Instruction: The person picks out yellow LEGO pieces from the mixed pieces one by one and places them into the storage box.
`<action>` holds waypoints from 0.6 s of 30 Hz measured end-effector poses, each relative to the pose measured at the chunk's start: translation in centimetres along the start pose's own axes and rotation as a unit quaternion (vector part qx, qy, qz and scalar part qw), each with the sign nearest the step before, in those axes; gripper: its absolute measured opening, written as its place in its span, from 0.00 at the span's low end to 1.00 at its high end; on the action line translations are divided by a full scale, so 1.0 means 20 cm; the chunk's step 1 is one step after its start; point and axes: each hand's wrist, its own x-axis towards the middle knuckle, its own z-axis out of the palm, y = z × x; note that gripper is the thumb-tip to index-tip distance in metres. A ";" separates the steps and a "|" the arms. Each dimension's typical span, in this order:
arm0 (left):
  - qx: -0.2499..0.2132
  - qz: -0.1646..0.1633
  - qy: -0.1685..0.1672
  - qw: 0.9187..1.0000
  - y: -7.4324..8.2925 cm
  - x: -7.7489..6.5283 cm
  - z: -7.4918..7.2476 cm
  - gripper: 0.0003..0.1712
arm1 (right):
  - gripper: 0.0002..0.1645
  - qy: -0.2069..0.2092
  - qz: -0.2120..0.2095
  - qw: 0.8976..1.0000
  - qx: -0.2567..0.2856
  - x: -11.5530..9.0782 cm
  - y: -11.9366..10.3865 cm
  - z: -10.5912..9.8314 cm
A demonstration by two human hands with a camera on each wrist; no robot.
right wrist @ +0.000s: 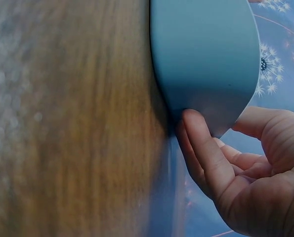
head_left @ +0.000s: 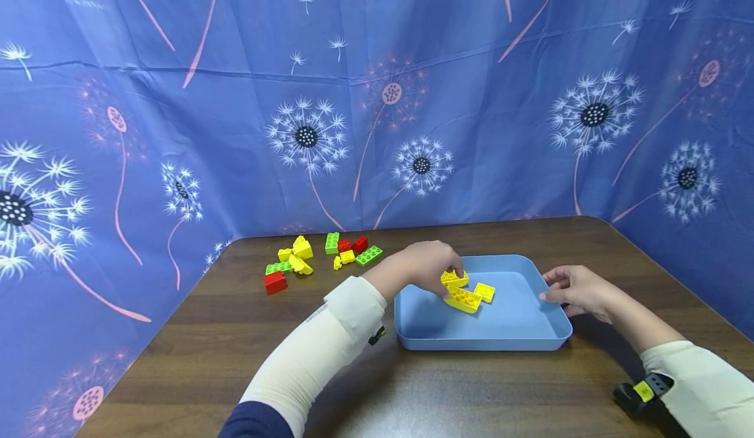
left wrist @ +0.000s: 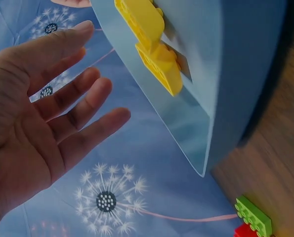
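Observation:
A blue tray (head_left: 483,344) stands on the table with yellow building bricks inside. Over its left half hovers my left hand (head_left: 432,268), fingers spread and loosely bent. One yellow brick (head_left: 463,299) lies on its side below the fingertips, another yellow brick (head_left: 455,278) sits behind it partly hidden by the hand, and a flat square yellow brick (head_left: 485,292) lies beside them. In the left wrist view that hand (left wrist: 58,108) has nothing between its fingers. At the tray's right side, my right hand (head_left: 580,291) grips the wall (right wrist: 206,54), thumb at the rim and fingers against the outside.
Loose bricks are grouped on the table's far left: a red brick (head_left: 275,283), a green brick (head_left: 368,255), a yellow brick (head_left: 302,248) and several others. A blue dandelion-print cloth (head_left: 377,130) hangs right behind the wooden table (head_left: 235,333).

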 end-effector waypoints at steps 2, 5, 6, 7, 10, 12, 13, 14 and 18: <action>0.001 -0.003 0.007 1.000 -0.02 -0.02 0.01 0.25 | 0.36 0.002 -0.003 1.000 -0.001 0.00 0.00 0.00; -0.001 -0.007 0.010 1.000 -0.04 -0.05 0.02 0.25 | 0.36 0.003 -0.006 1.000 -0.002 0.00 0.01 0.00; -0.004 -0.010 0.011 1.000 -0.05 -0.06 0.02 0.25 | 0.36 0.004 -0.005 1.000 -0.001 0.00 0.01 0.00; -0.006 -0.013 0.012 1.000 -0.05 -0.07 0.02 0.26 | 0.36 0.003 -0.007 1.000 -0.002 0.00 0.01 0.00; -0.011 -0.017 0.016 1.000 -0.07 -0.11 0.02 0.25 | 0.36 0.003 -0.007 1.000 -0.005 0.01 0.01 0.00; -0.013 -0.019 0.023 0.999 -0.08 -0.13 0.03 0.25 | 0.35 0.004 -0.007 1.000 -0.005 0.01 0.01 0.00; -0.013 -0.019 0.027 0.999 -0.08 -0.15 0.03 0.25 | 0.35 0.003 -0.008 1.000 -0.006 0.01 0.01 0.00; -0.014 -0.018 0.032 0.999 -0.09 -0.16 0.03 0.25 | 0.35 0.002 -0.007 1.000 -0.003 0.01 0.01 0.00; -0.023 -0.020 0.051 0.998 -0.12 -0.22 0.02 0.25 | 0.34 0.001 -0.005 1.000 0.000 0.01 0.01 0.00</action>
